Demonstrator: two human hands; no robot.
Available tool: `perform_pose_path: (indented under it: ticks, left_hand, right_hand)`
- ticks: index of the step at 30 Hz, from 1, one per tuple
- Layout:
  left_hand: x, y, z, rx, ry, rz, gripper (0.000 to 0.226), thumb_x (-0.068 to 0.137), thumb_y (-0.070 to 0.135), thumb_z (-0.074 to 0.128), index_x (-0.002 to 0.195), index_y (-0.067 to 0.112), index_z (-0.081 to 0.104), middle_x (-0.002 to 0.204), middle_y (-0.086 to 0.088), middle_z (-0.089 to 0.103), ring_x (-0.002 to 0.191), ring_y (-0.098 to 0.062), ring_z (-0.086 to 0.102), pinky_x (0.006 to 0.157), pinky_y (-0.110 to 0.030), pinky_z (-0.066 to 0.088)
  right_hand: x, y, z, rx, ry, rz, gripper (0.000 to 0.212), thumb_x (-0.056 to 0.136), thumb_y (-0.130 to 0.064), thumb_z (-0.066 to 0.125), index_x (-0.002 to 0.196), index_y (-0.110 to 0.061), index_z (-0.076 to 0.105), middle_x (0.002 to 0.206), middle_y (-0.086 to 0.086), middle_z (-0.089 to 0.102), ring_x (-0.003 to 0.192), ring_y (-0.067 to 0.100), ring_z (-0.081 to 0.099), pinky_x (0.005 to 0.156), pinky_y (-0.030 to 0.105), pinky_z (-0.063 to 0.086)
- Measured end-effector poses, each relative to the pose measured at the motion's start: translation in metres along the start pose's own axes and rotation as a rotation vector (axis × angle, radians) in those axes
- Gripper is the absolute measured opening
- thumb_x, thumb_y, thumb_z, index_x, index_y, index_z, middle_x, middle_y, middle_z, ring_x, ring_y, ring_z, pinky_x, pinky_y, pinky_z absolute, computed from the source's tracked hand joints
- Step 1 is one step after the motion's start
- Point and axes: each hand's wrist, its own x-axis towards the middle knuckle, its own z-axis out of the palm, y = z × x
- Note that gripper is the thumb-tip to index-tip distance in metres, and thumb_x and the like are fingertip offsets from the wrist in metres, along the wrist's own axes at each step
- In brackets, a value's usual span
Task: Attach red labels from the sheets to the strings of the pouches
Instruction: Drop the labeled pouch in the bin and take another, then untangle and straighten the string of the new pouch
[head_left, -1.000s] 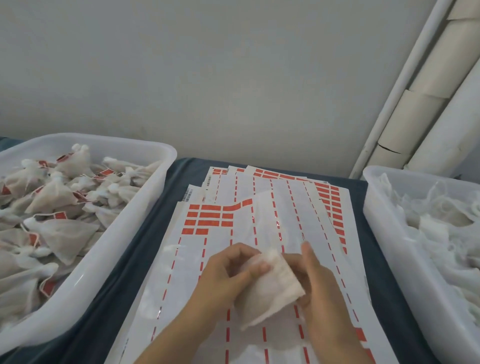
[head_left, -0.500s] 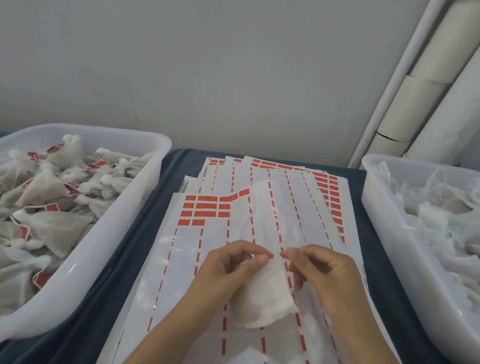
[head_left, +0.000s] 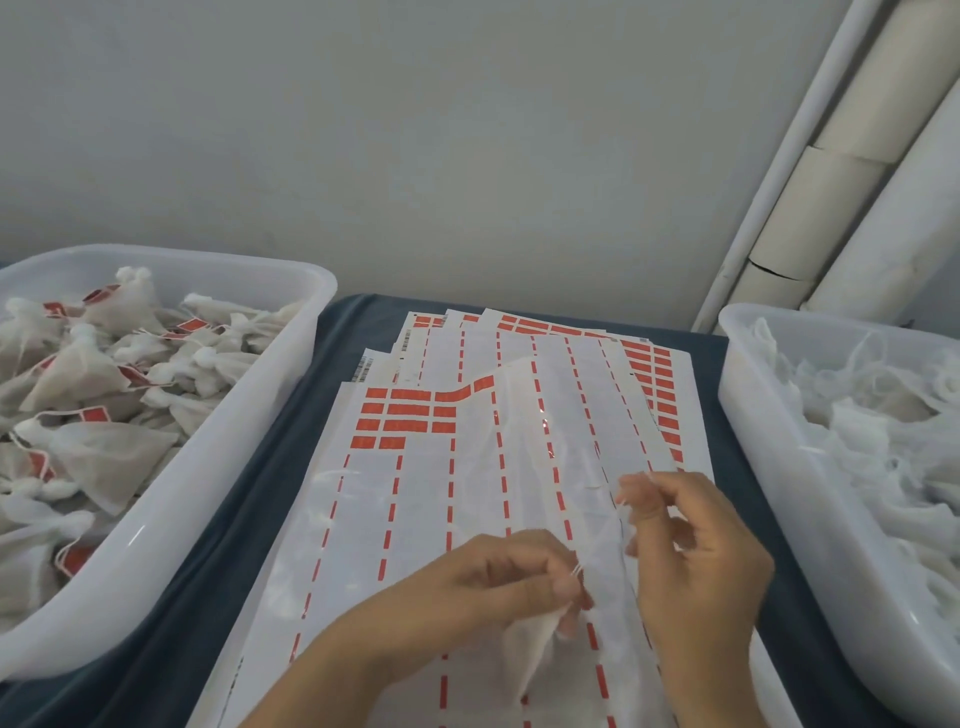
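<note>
1. Two hands work above the label sheets (head_left: 467, 499) on the worktop (head_left: 270, 509).
2. Left hand (head_left: 498, 582) pinches a white pouch (head_left: 535, 649) at its neck.
3. Right hand (head_left: 696, 561) pinches the pouch's string (head_left: 621, 525), drawn upward.

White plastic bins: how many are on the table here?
2. The left bin holds pouches with red labels; the right bin holds unlabelled white pouches. Both run past the frame edges.

Plain grey wall (head_left: 415, 130) behind a dark blue table (head_left: 353, 322); pale pipes (head_left: 841, 171) at right.
</note>
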Motion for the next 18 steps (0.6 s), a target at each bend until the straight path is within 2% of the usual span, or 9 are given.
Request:
perform_pose_path:
  ticks: [1, 3, 5, 6, 7, 9, 11, 14, 18]
  left_hand:
    - [0.001, -0.002, 0.001, 0.026, 0.064, 0.025, 0.024, 0.087, 0.048, 0.053, 0.083, 0.028, 0.067, 0.103, 0.018, 0.06, 0.105, 0.0, 0.056, 0.091, -0.016, 0.04]
    - [0.002, -0.01, 0.003, 0.148, 0.373, 0.136, 0.024, 0.082, 0.05, 0.052, 0.09, 0.031, 0.064, 0.104, 0.024, 0.058, 0.102, 0.007, 0.053, 0.083, -0.006, 0.04]
    - [0.003, -0.015, -0.001, 0.071, 0.666, 0.224, 0.025, 0.081, 0.051, 0.055, 0.08, 0.028, 0.063, 0.084, 0.015, 0.062, 0.079, 0.0, 0.059, 0.069, -0.009, 0.045]
    - [0.001, -0.017, -0.007, -0.085, 0.679, 0.216, 0.032, 0.083, 0.051, 0.056, 0.07, 0.023, 0.064, 0.069, 0.006, 0.062, 0.062, -0.006, 0.057, 0.058, -0.012, 0.044]
    - [-0.001, -0.016, -0.012, -0.279, 0.56, 0.174, 0.044, 0.085, 0.052, 0.054, 0.063, 0.017, 0.066, 0.056, -0.002, 0.058, 0.049, -0.011, 0.052, 0.048, -0.016, 0.04]
    - [-0.007, -0.01, -0.017, -0.538, 0.086, 0.049, 0.058, 0.091, 0.054, 0.043, 0.063, 0.012, 0.072, 0.05, -0.004, 0.061, 0.038, -0.01, 0.051, 0.038, -0.021, 0.028]
    - [-0.006, -0.012, -0.018, -0.477, -0.227, -0.081, 0.065, 0.091, 0.06, 0.032, 0.084, 0.012, 0.075, 0.065, -0.001, 0.07, 0.044, -0.005, 0.059, 0.037, -0.017, 0.032]
    - [0.001, -0.017, -0.014, -0.395, -0.23, -0.205, 0.069, 0.088, 0.066, 0.023, 0.108, 0.017, 0.069, 0.082, -0.001, 0.071, 0.052, -0.006, 0.061, 0.041, -0.014, 0.038]
    - [-0.002, -0.014, -0.012, -0.394, 0.02, -0.281, 0.043, 0.071, 0.066, 0.052, 0.079, 0.029, 0.074, 0.074, 0.004, 0.068, 0.055, -0.009, 0.055, 0.05, -0.017, 0.032]
  right_hand:
    - [0.0, -0.002, 0.0, 0.096, -0.034, 0.137, 0.032, 0.082, -0.049, 0.053, 0.067, -0.021, 0.059, 0.058, -0.014, 0.059, 0.048, 0.003, 0.054, 0.051, 0.012, 0.047]
    - [0.004, -0.004, -0.001, 0.32, -0.109, 0.382, 0.034, 0.076, -0.048, 0.054, 0.061, -0.019, 0.061, 0.047, -0.002, 0.056, 0.037, 0.006, 0.048, 0.046, 0.012, 0.047]
    - [0.009, -0.002, -0.005, 0.543, -0.155, 0.56, 0.031, 0.073, -0.043, 0.056, 0.058, -0.017, 0.065, 0.048, 0.001, 0.058, 0.037, 0.009, 0.051, 0.042, 0.017, 0.048]
    - [0.011, -0.001, -0.006, 0.682, -0.176, 0.626, 0.029, 0.07, -0.041, 0.057, 0.057, -0.018, 0.068, 0.049, 0.002, 0.06, 0.039, 0.011, 0.055, 0.043, 0.018, 0.049]
    - [0.012, -0.001, -0.008, 0.809, -0.201, 0.657, 0.026, 0.067, -0.04, 0.059, 0.056, -0.019, 0.07, 0.051, 0.003, 0.063, 0.042, 0.013, 0.06, 0.044, 0.02, 0.051]
    - [0.011, -0.003, -0.009, 0.95, -0.286, 0.61, 0.027, 0.059, -0.046, 0.07, 0.058, -0.019, 0.072, 0.059, 0.007, 0.069, 0.052, 0.02, 0.068, 0.047, 0.022, 0.054]
    - [0.007, -0.007, -0.009, 0.985, -0.405, 0.524, 0.041, 0.047, -0.056, 0.082, 0.06, -0.018, 0.072, 0.063, 0.01, 0.071, 0.059, 0.023, 0.07, 0.049, 0.021, 0.054]
    - [0.002, -0.015, -0.008, 0.884, -0.65, 0.411, 0.046, 0.055, -0.059, 0.078, 0.066, -0.014, 0.072, 0.07, 0.009, 0.073, 0.057, 0.023, 0.07, 0.049, 0.026, 0.055]
    - [-0.002, -0.03, -0.009, 0.776, -0.949, 0.271, 0.016, 0.076, -0.033, 0.072, 0.082, -0.019, 0.076, 0.075, 0.0, 0.074, 0.065, 0.016, 0.071, 0.061, 0.018, 0.054]
